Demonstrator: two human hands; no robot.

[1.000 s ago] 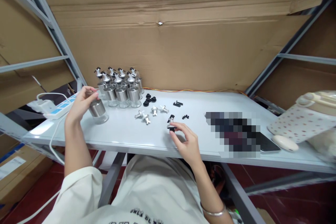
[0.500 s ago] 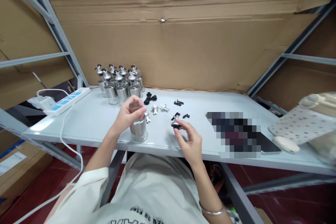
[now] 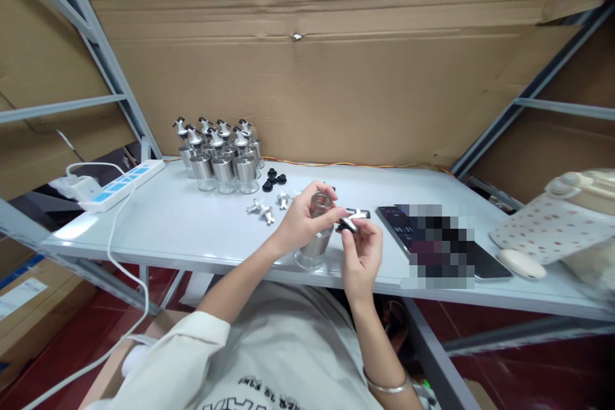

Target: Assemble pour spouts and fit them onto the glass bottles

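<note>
My left hand (image 3: 302, 221) is closed round the neck of a glass bottle with a metal sleeve (image 3: 314, 248), which stands slightly tilted near the table's front edge. Beside it, my right hand (image 3: 362, 256) grips a silver pour spout (image 3: 350, 224) between thumb and fingers. The spout has a black stopper end, turned towards the bottle, and a black flip cap on its far side. Loose silver spouts (image 3: 262, 211) lie left of my left hand. Several black stoppers (image 3: 270, 180) are grouped behind them. Small black parts behind my hands are mostly hidden.
Several similar bottles (image 3: 223, 173) topped with spouts stand at the back left. A white power strip (image 3: 125, 186) lies on the left of the table. On the right are a phone (image 3: 396, 227), a cream-coloured oval object (image 3: 521, 264) and a dotted white container (image 3: 533, 224).
My left hand has carried the bottle to the right, close to my right hand. The spout in my right hand has moved slightly right and tipped over sideways.
</note>
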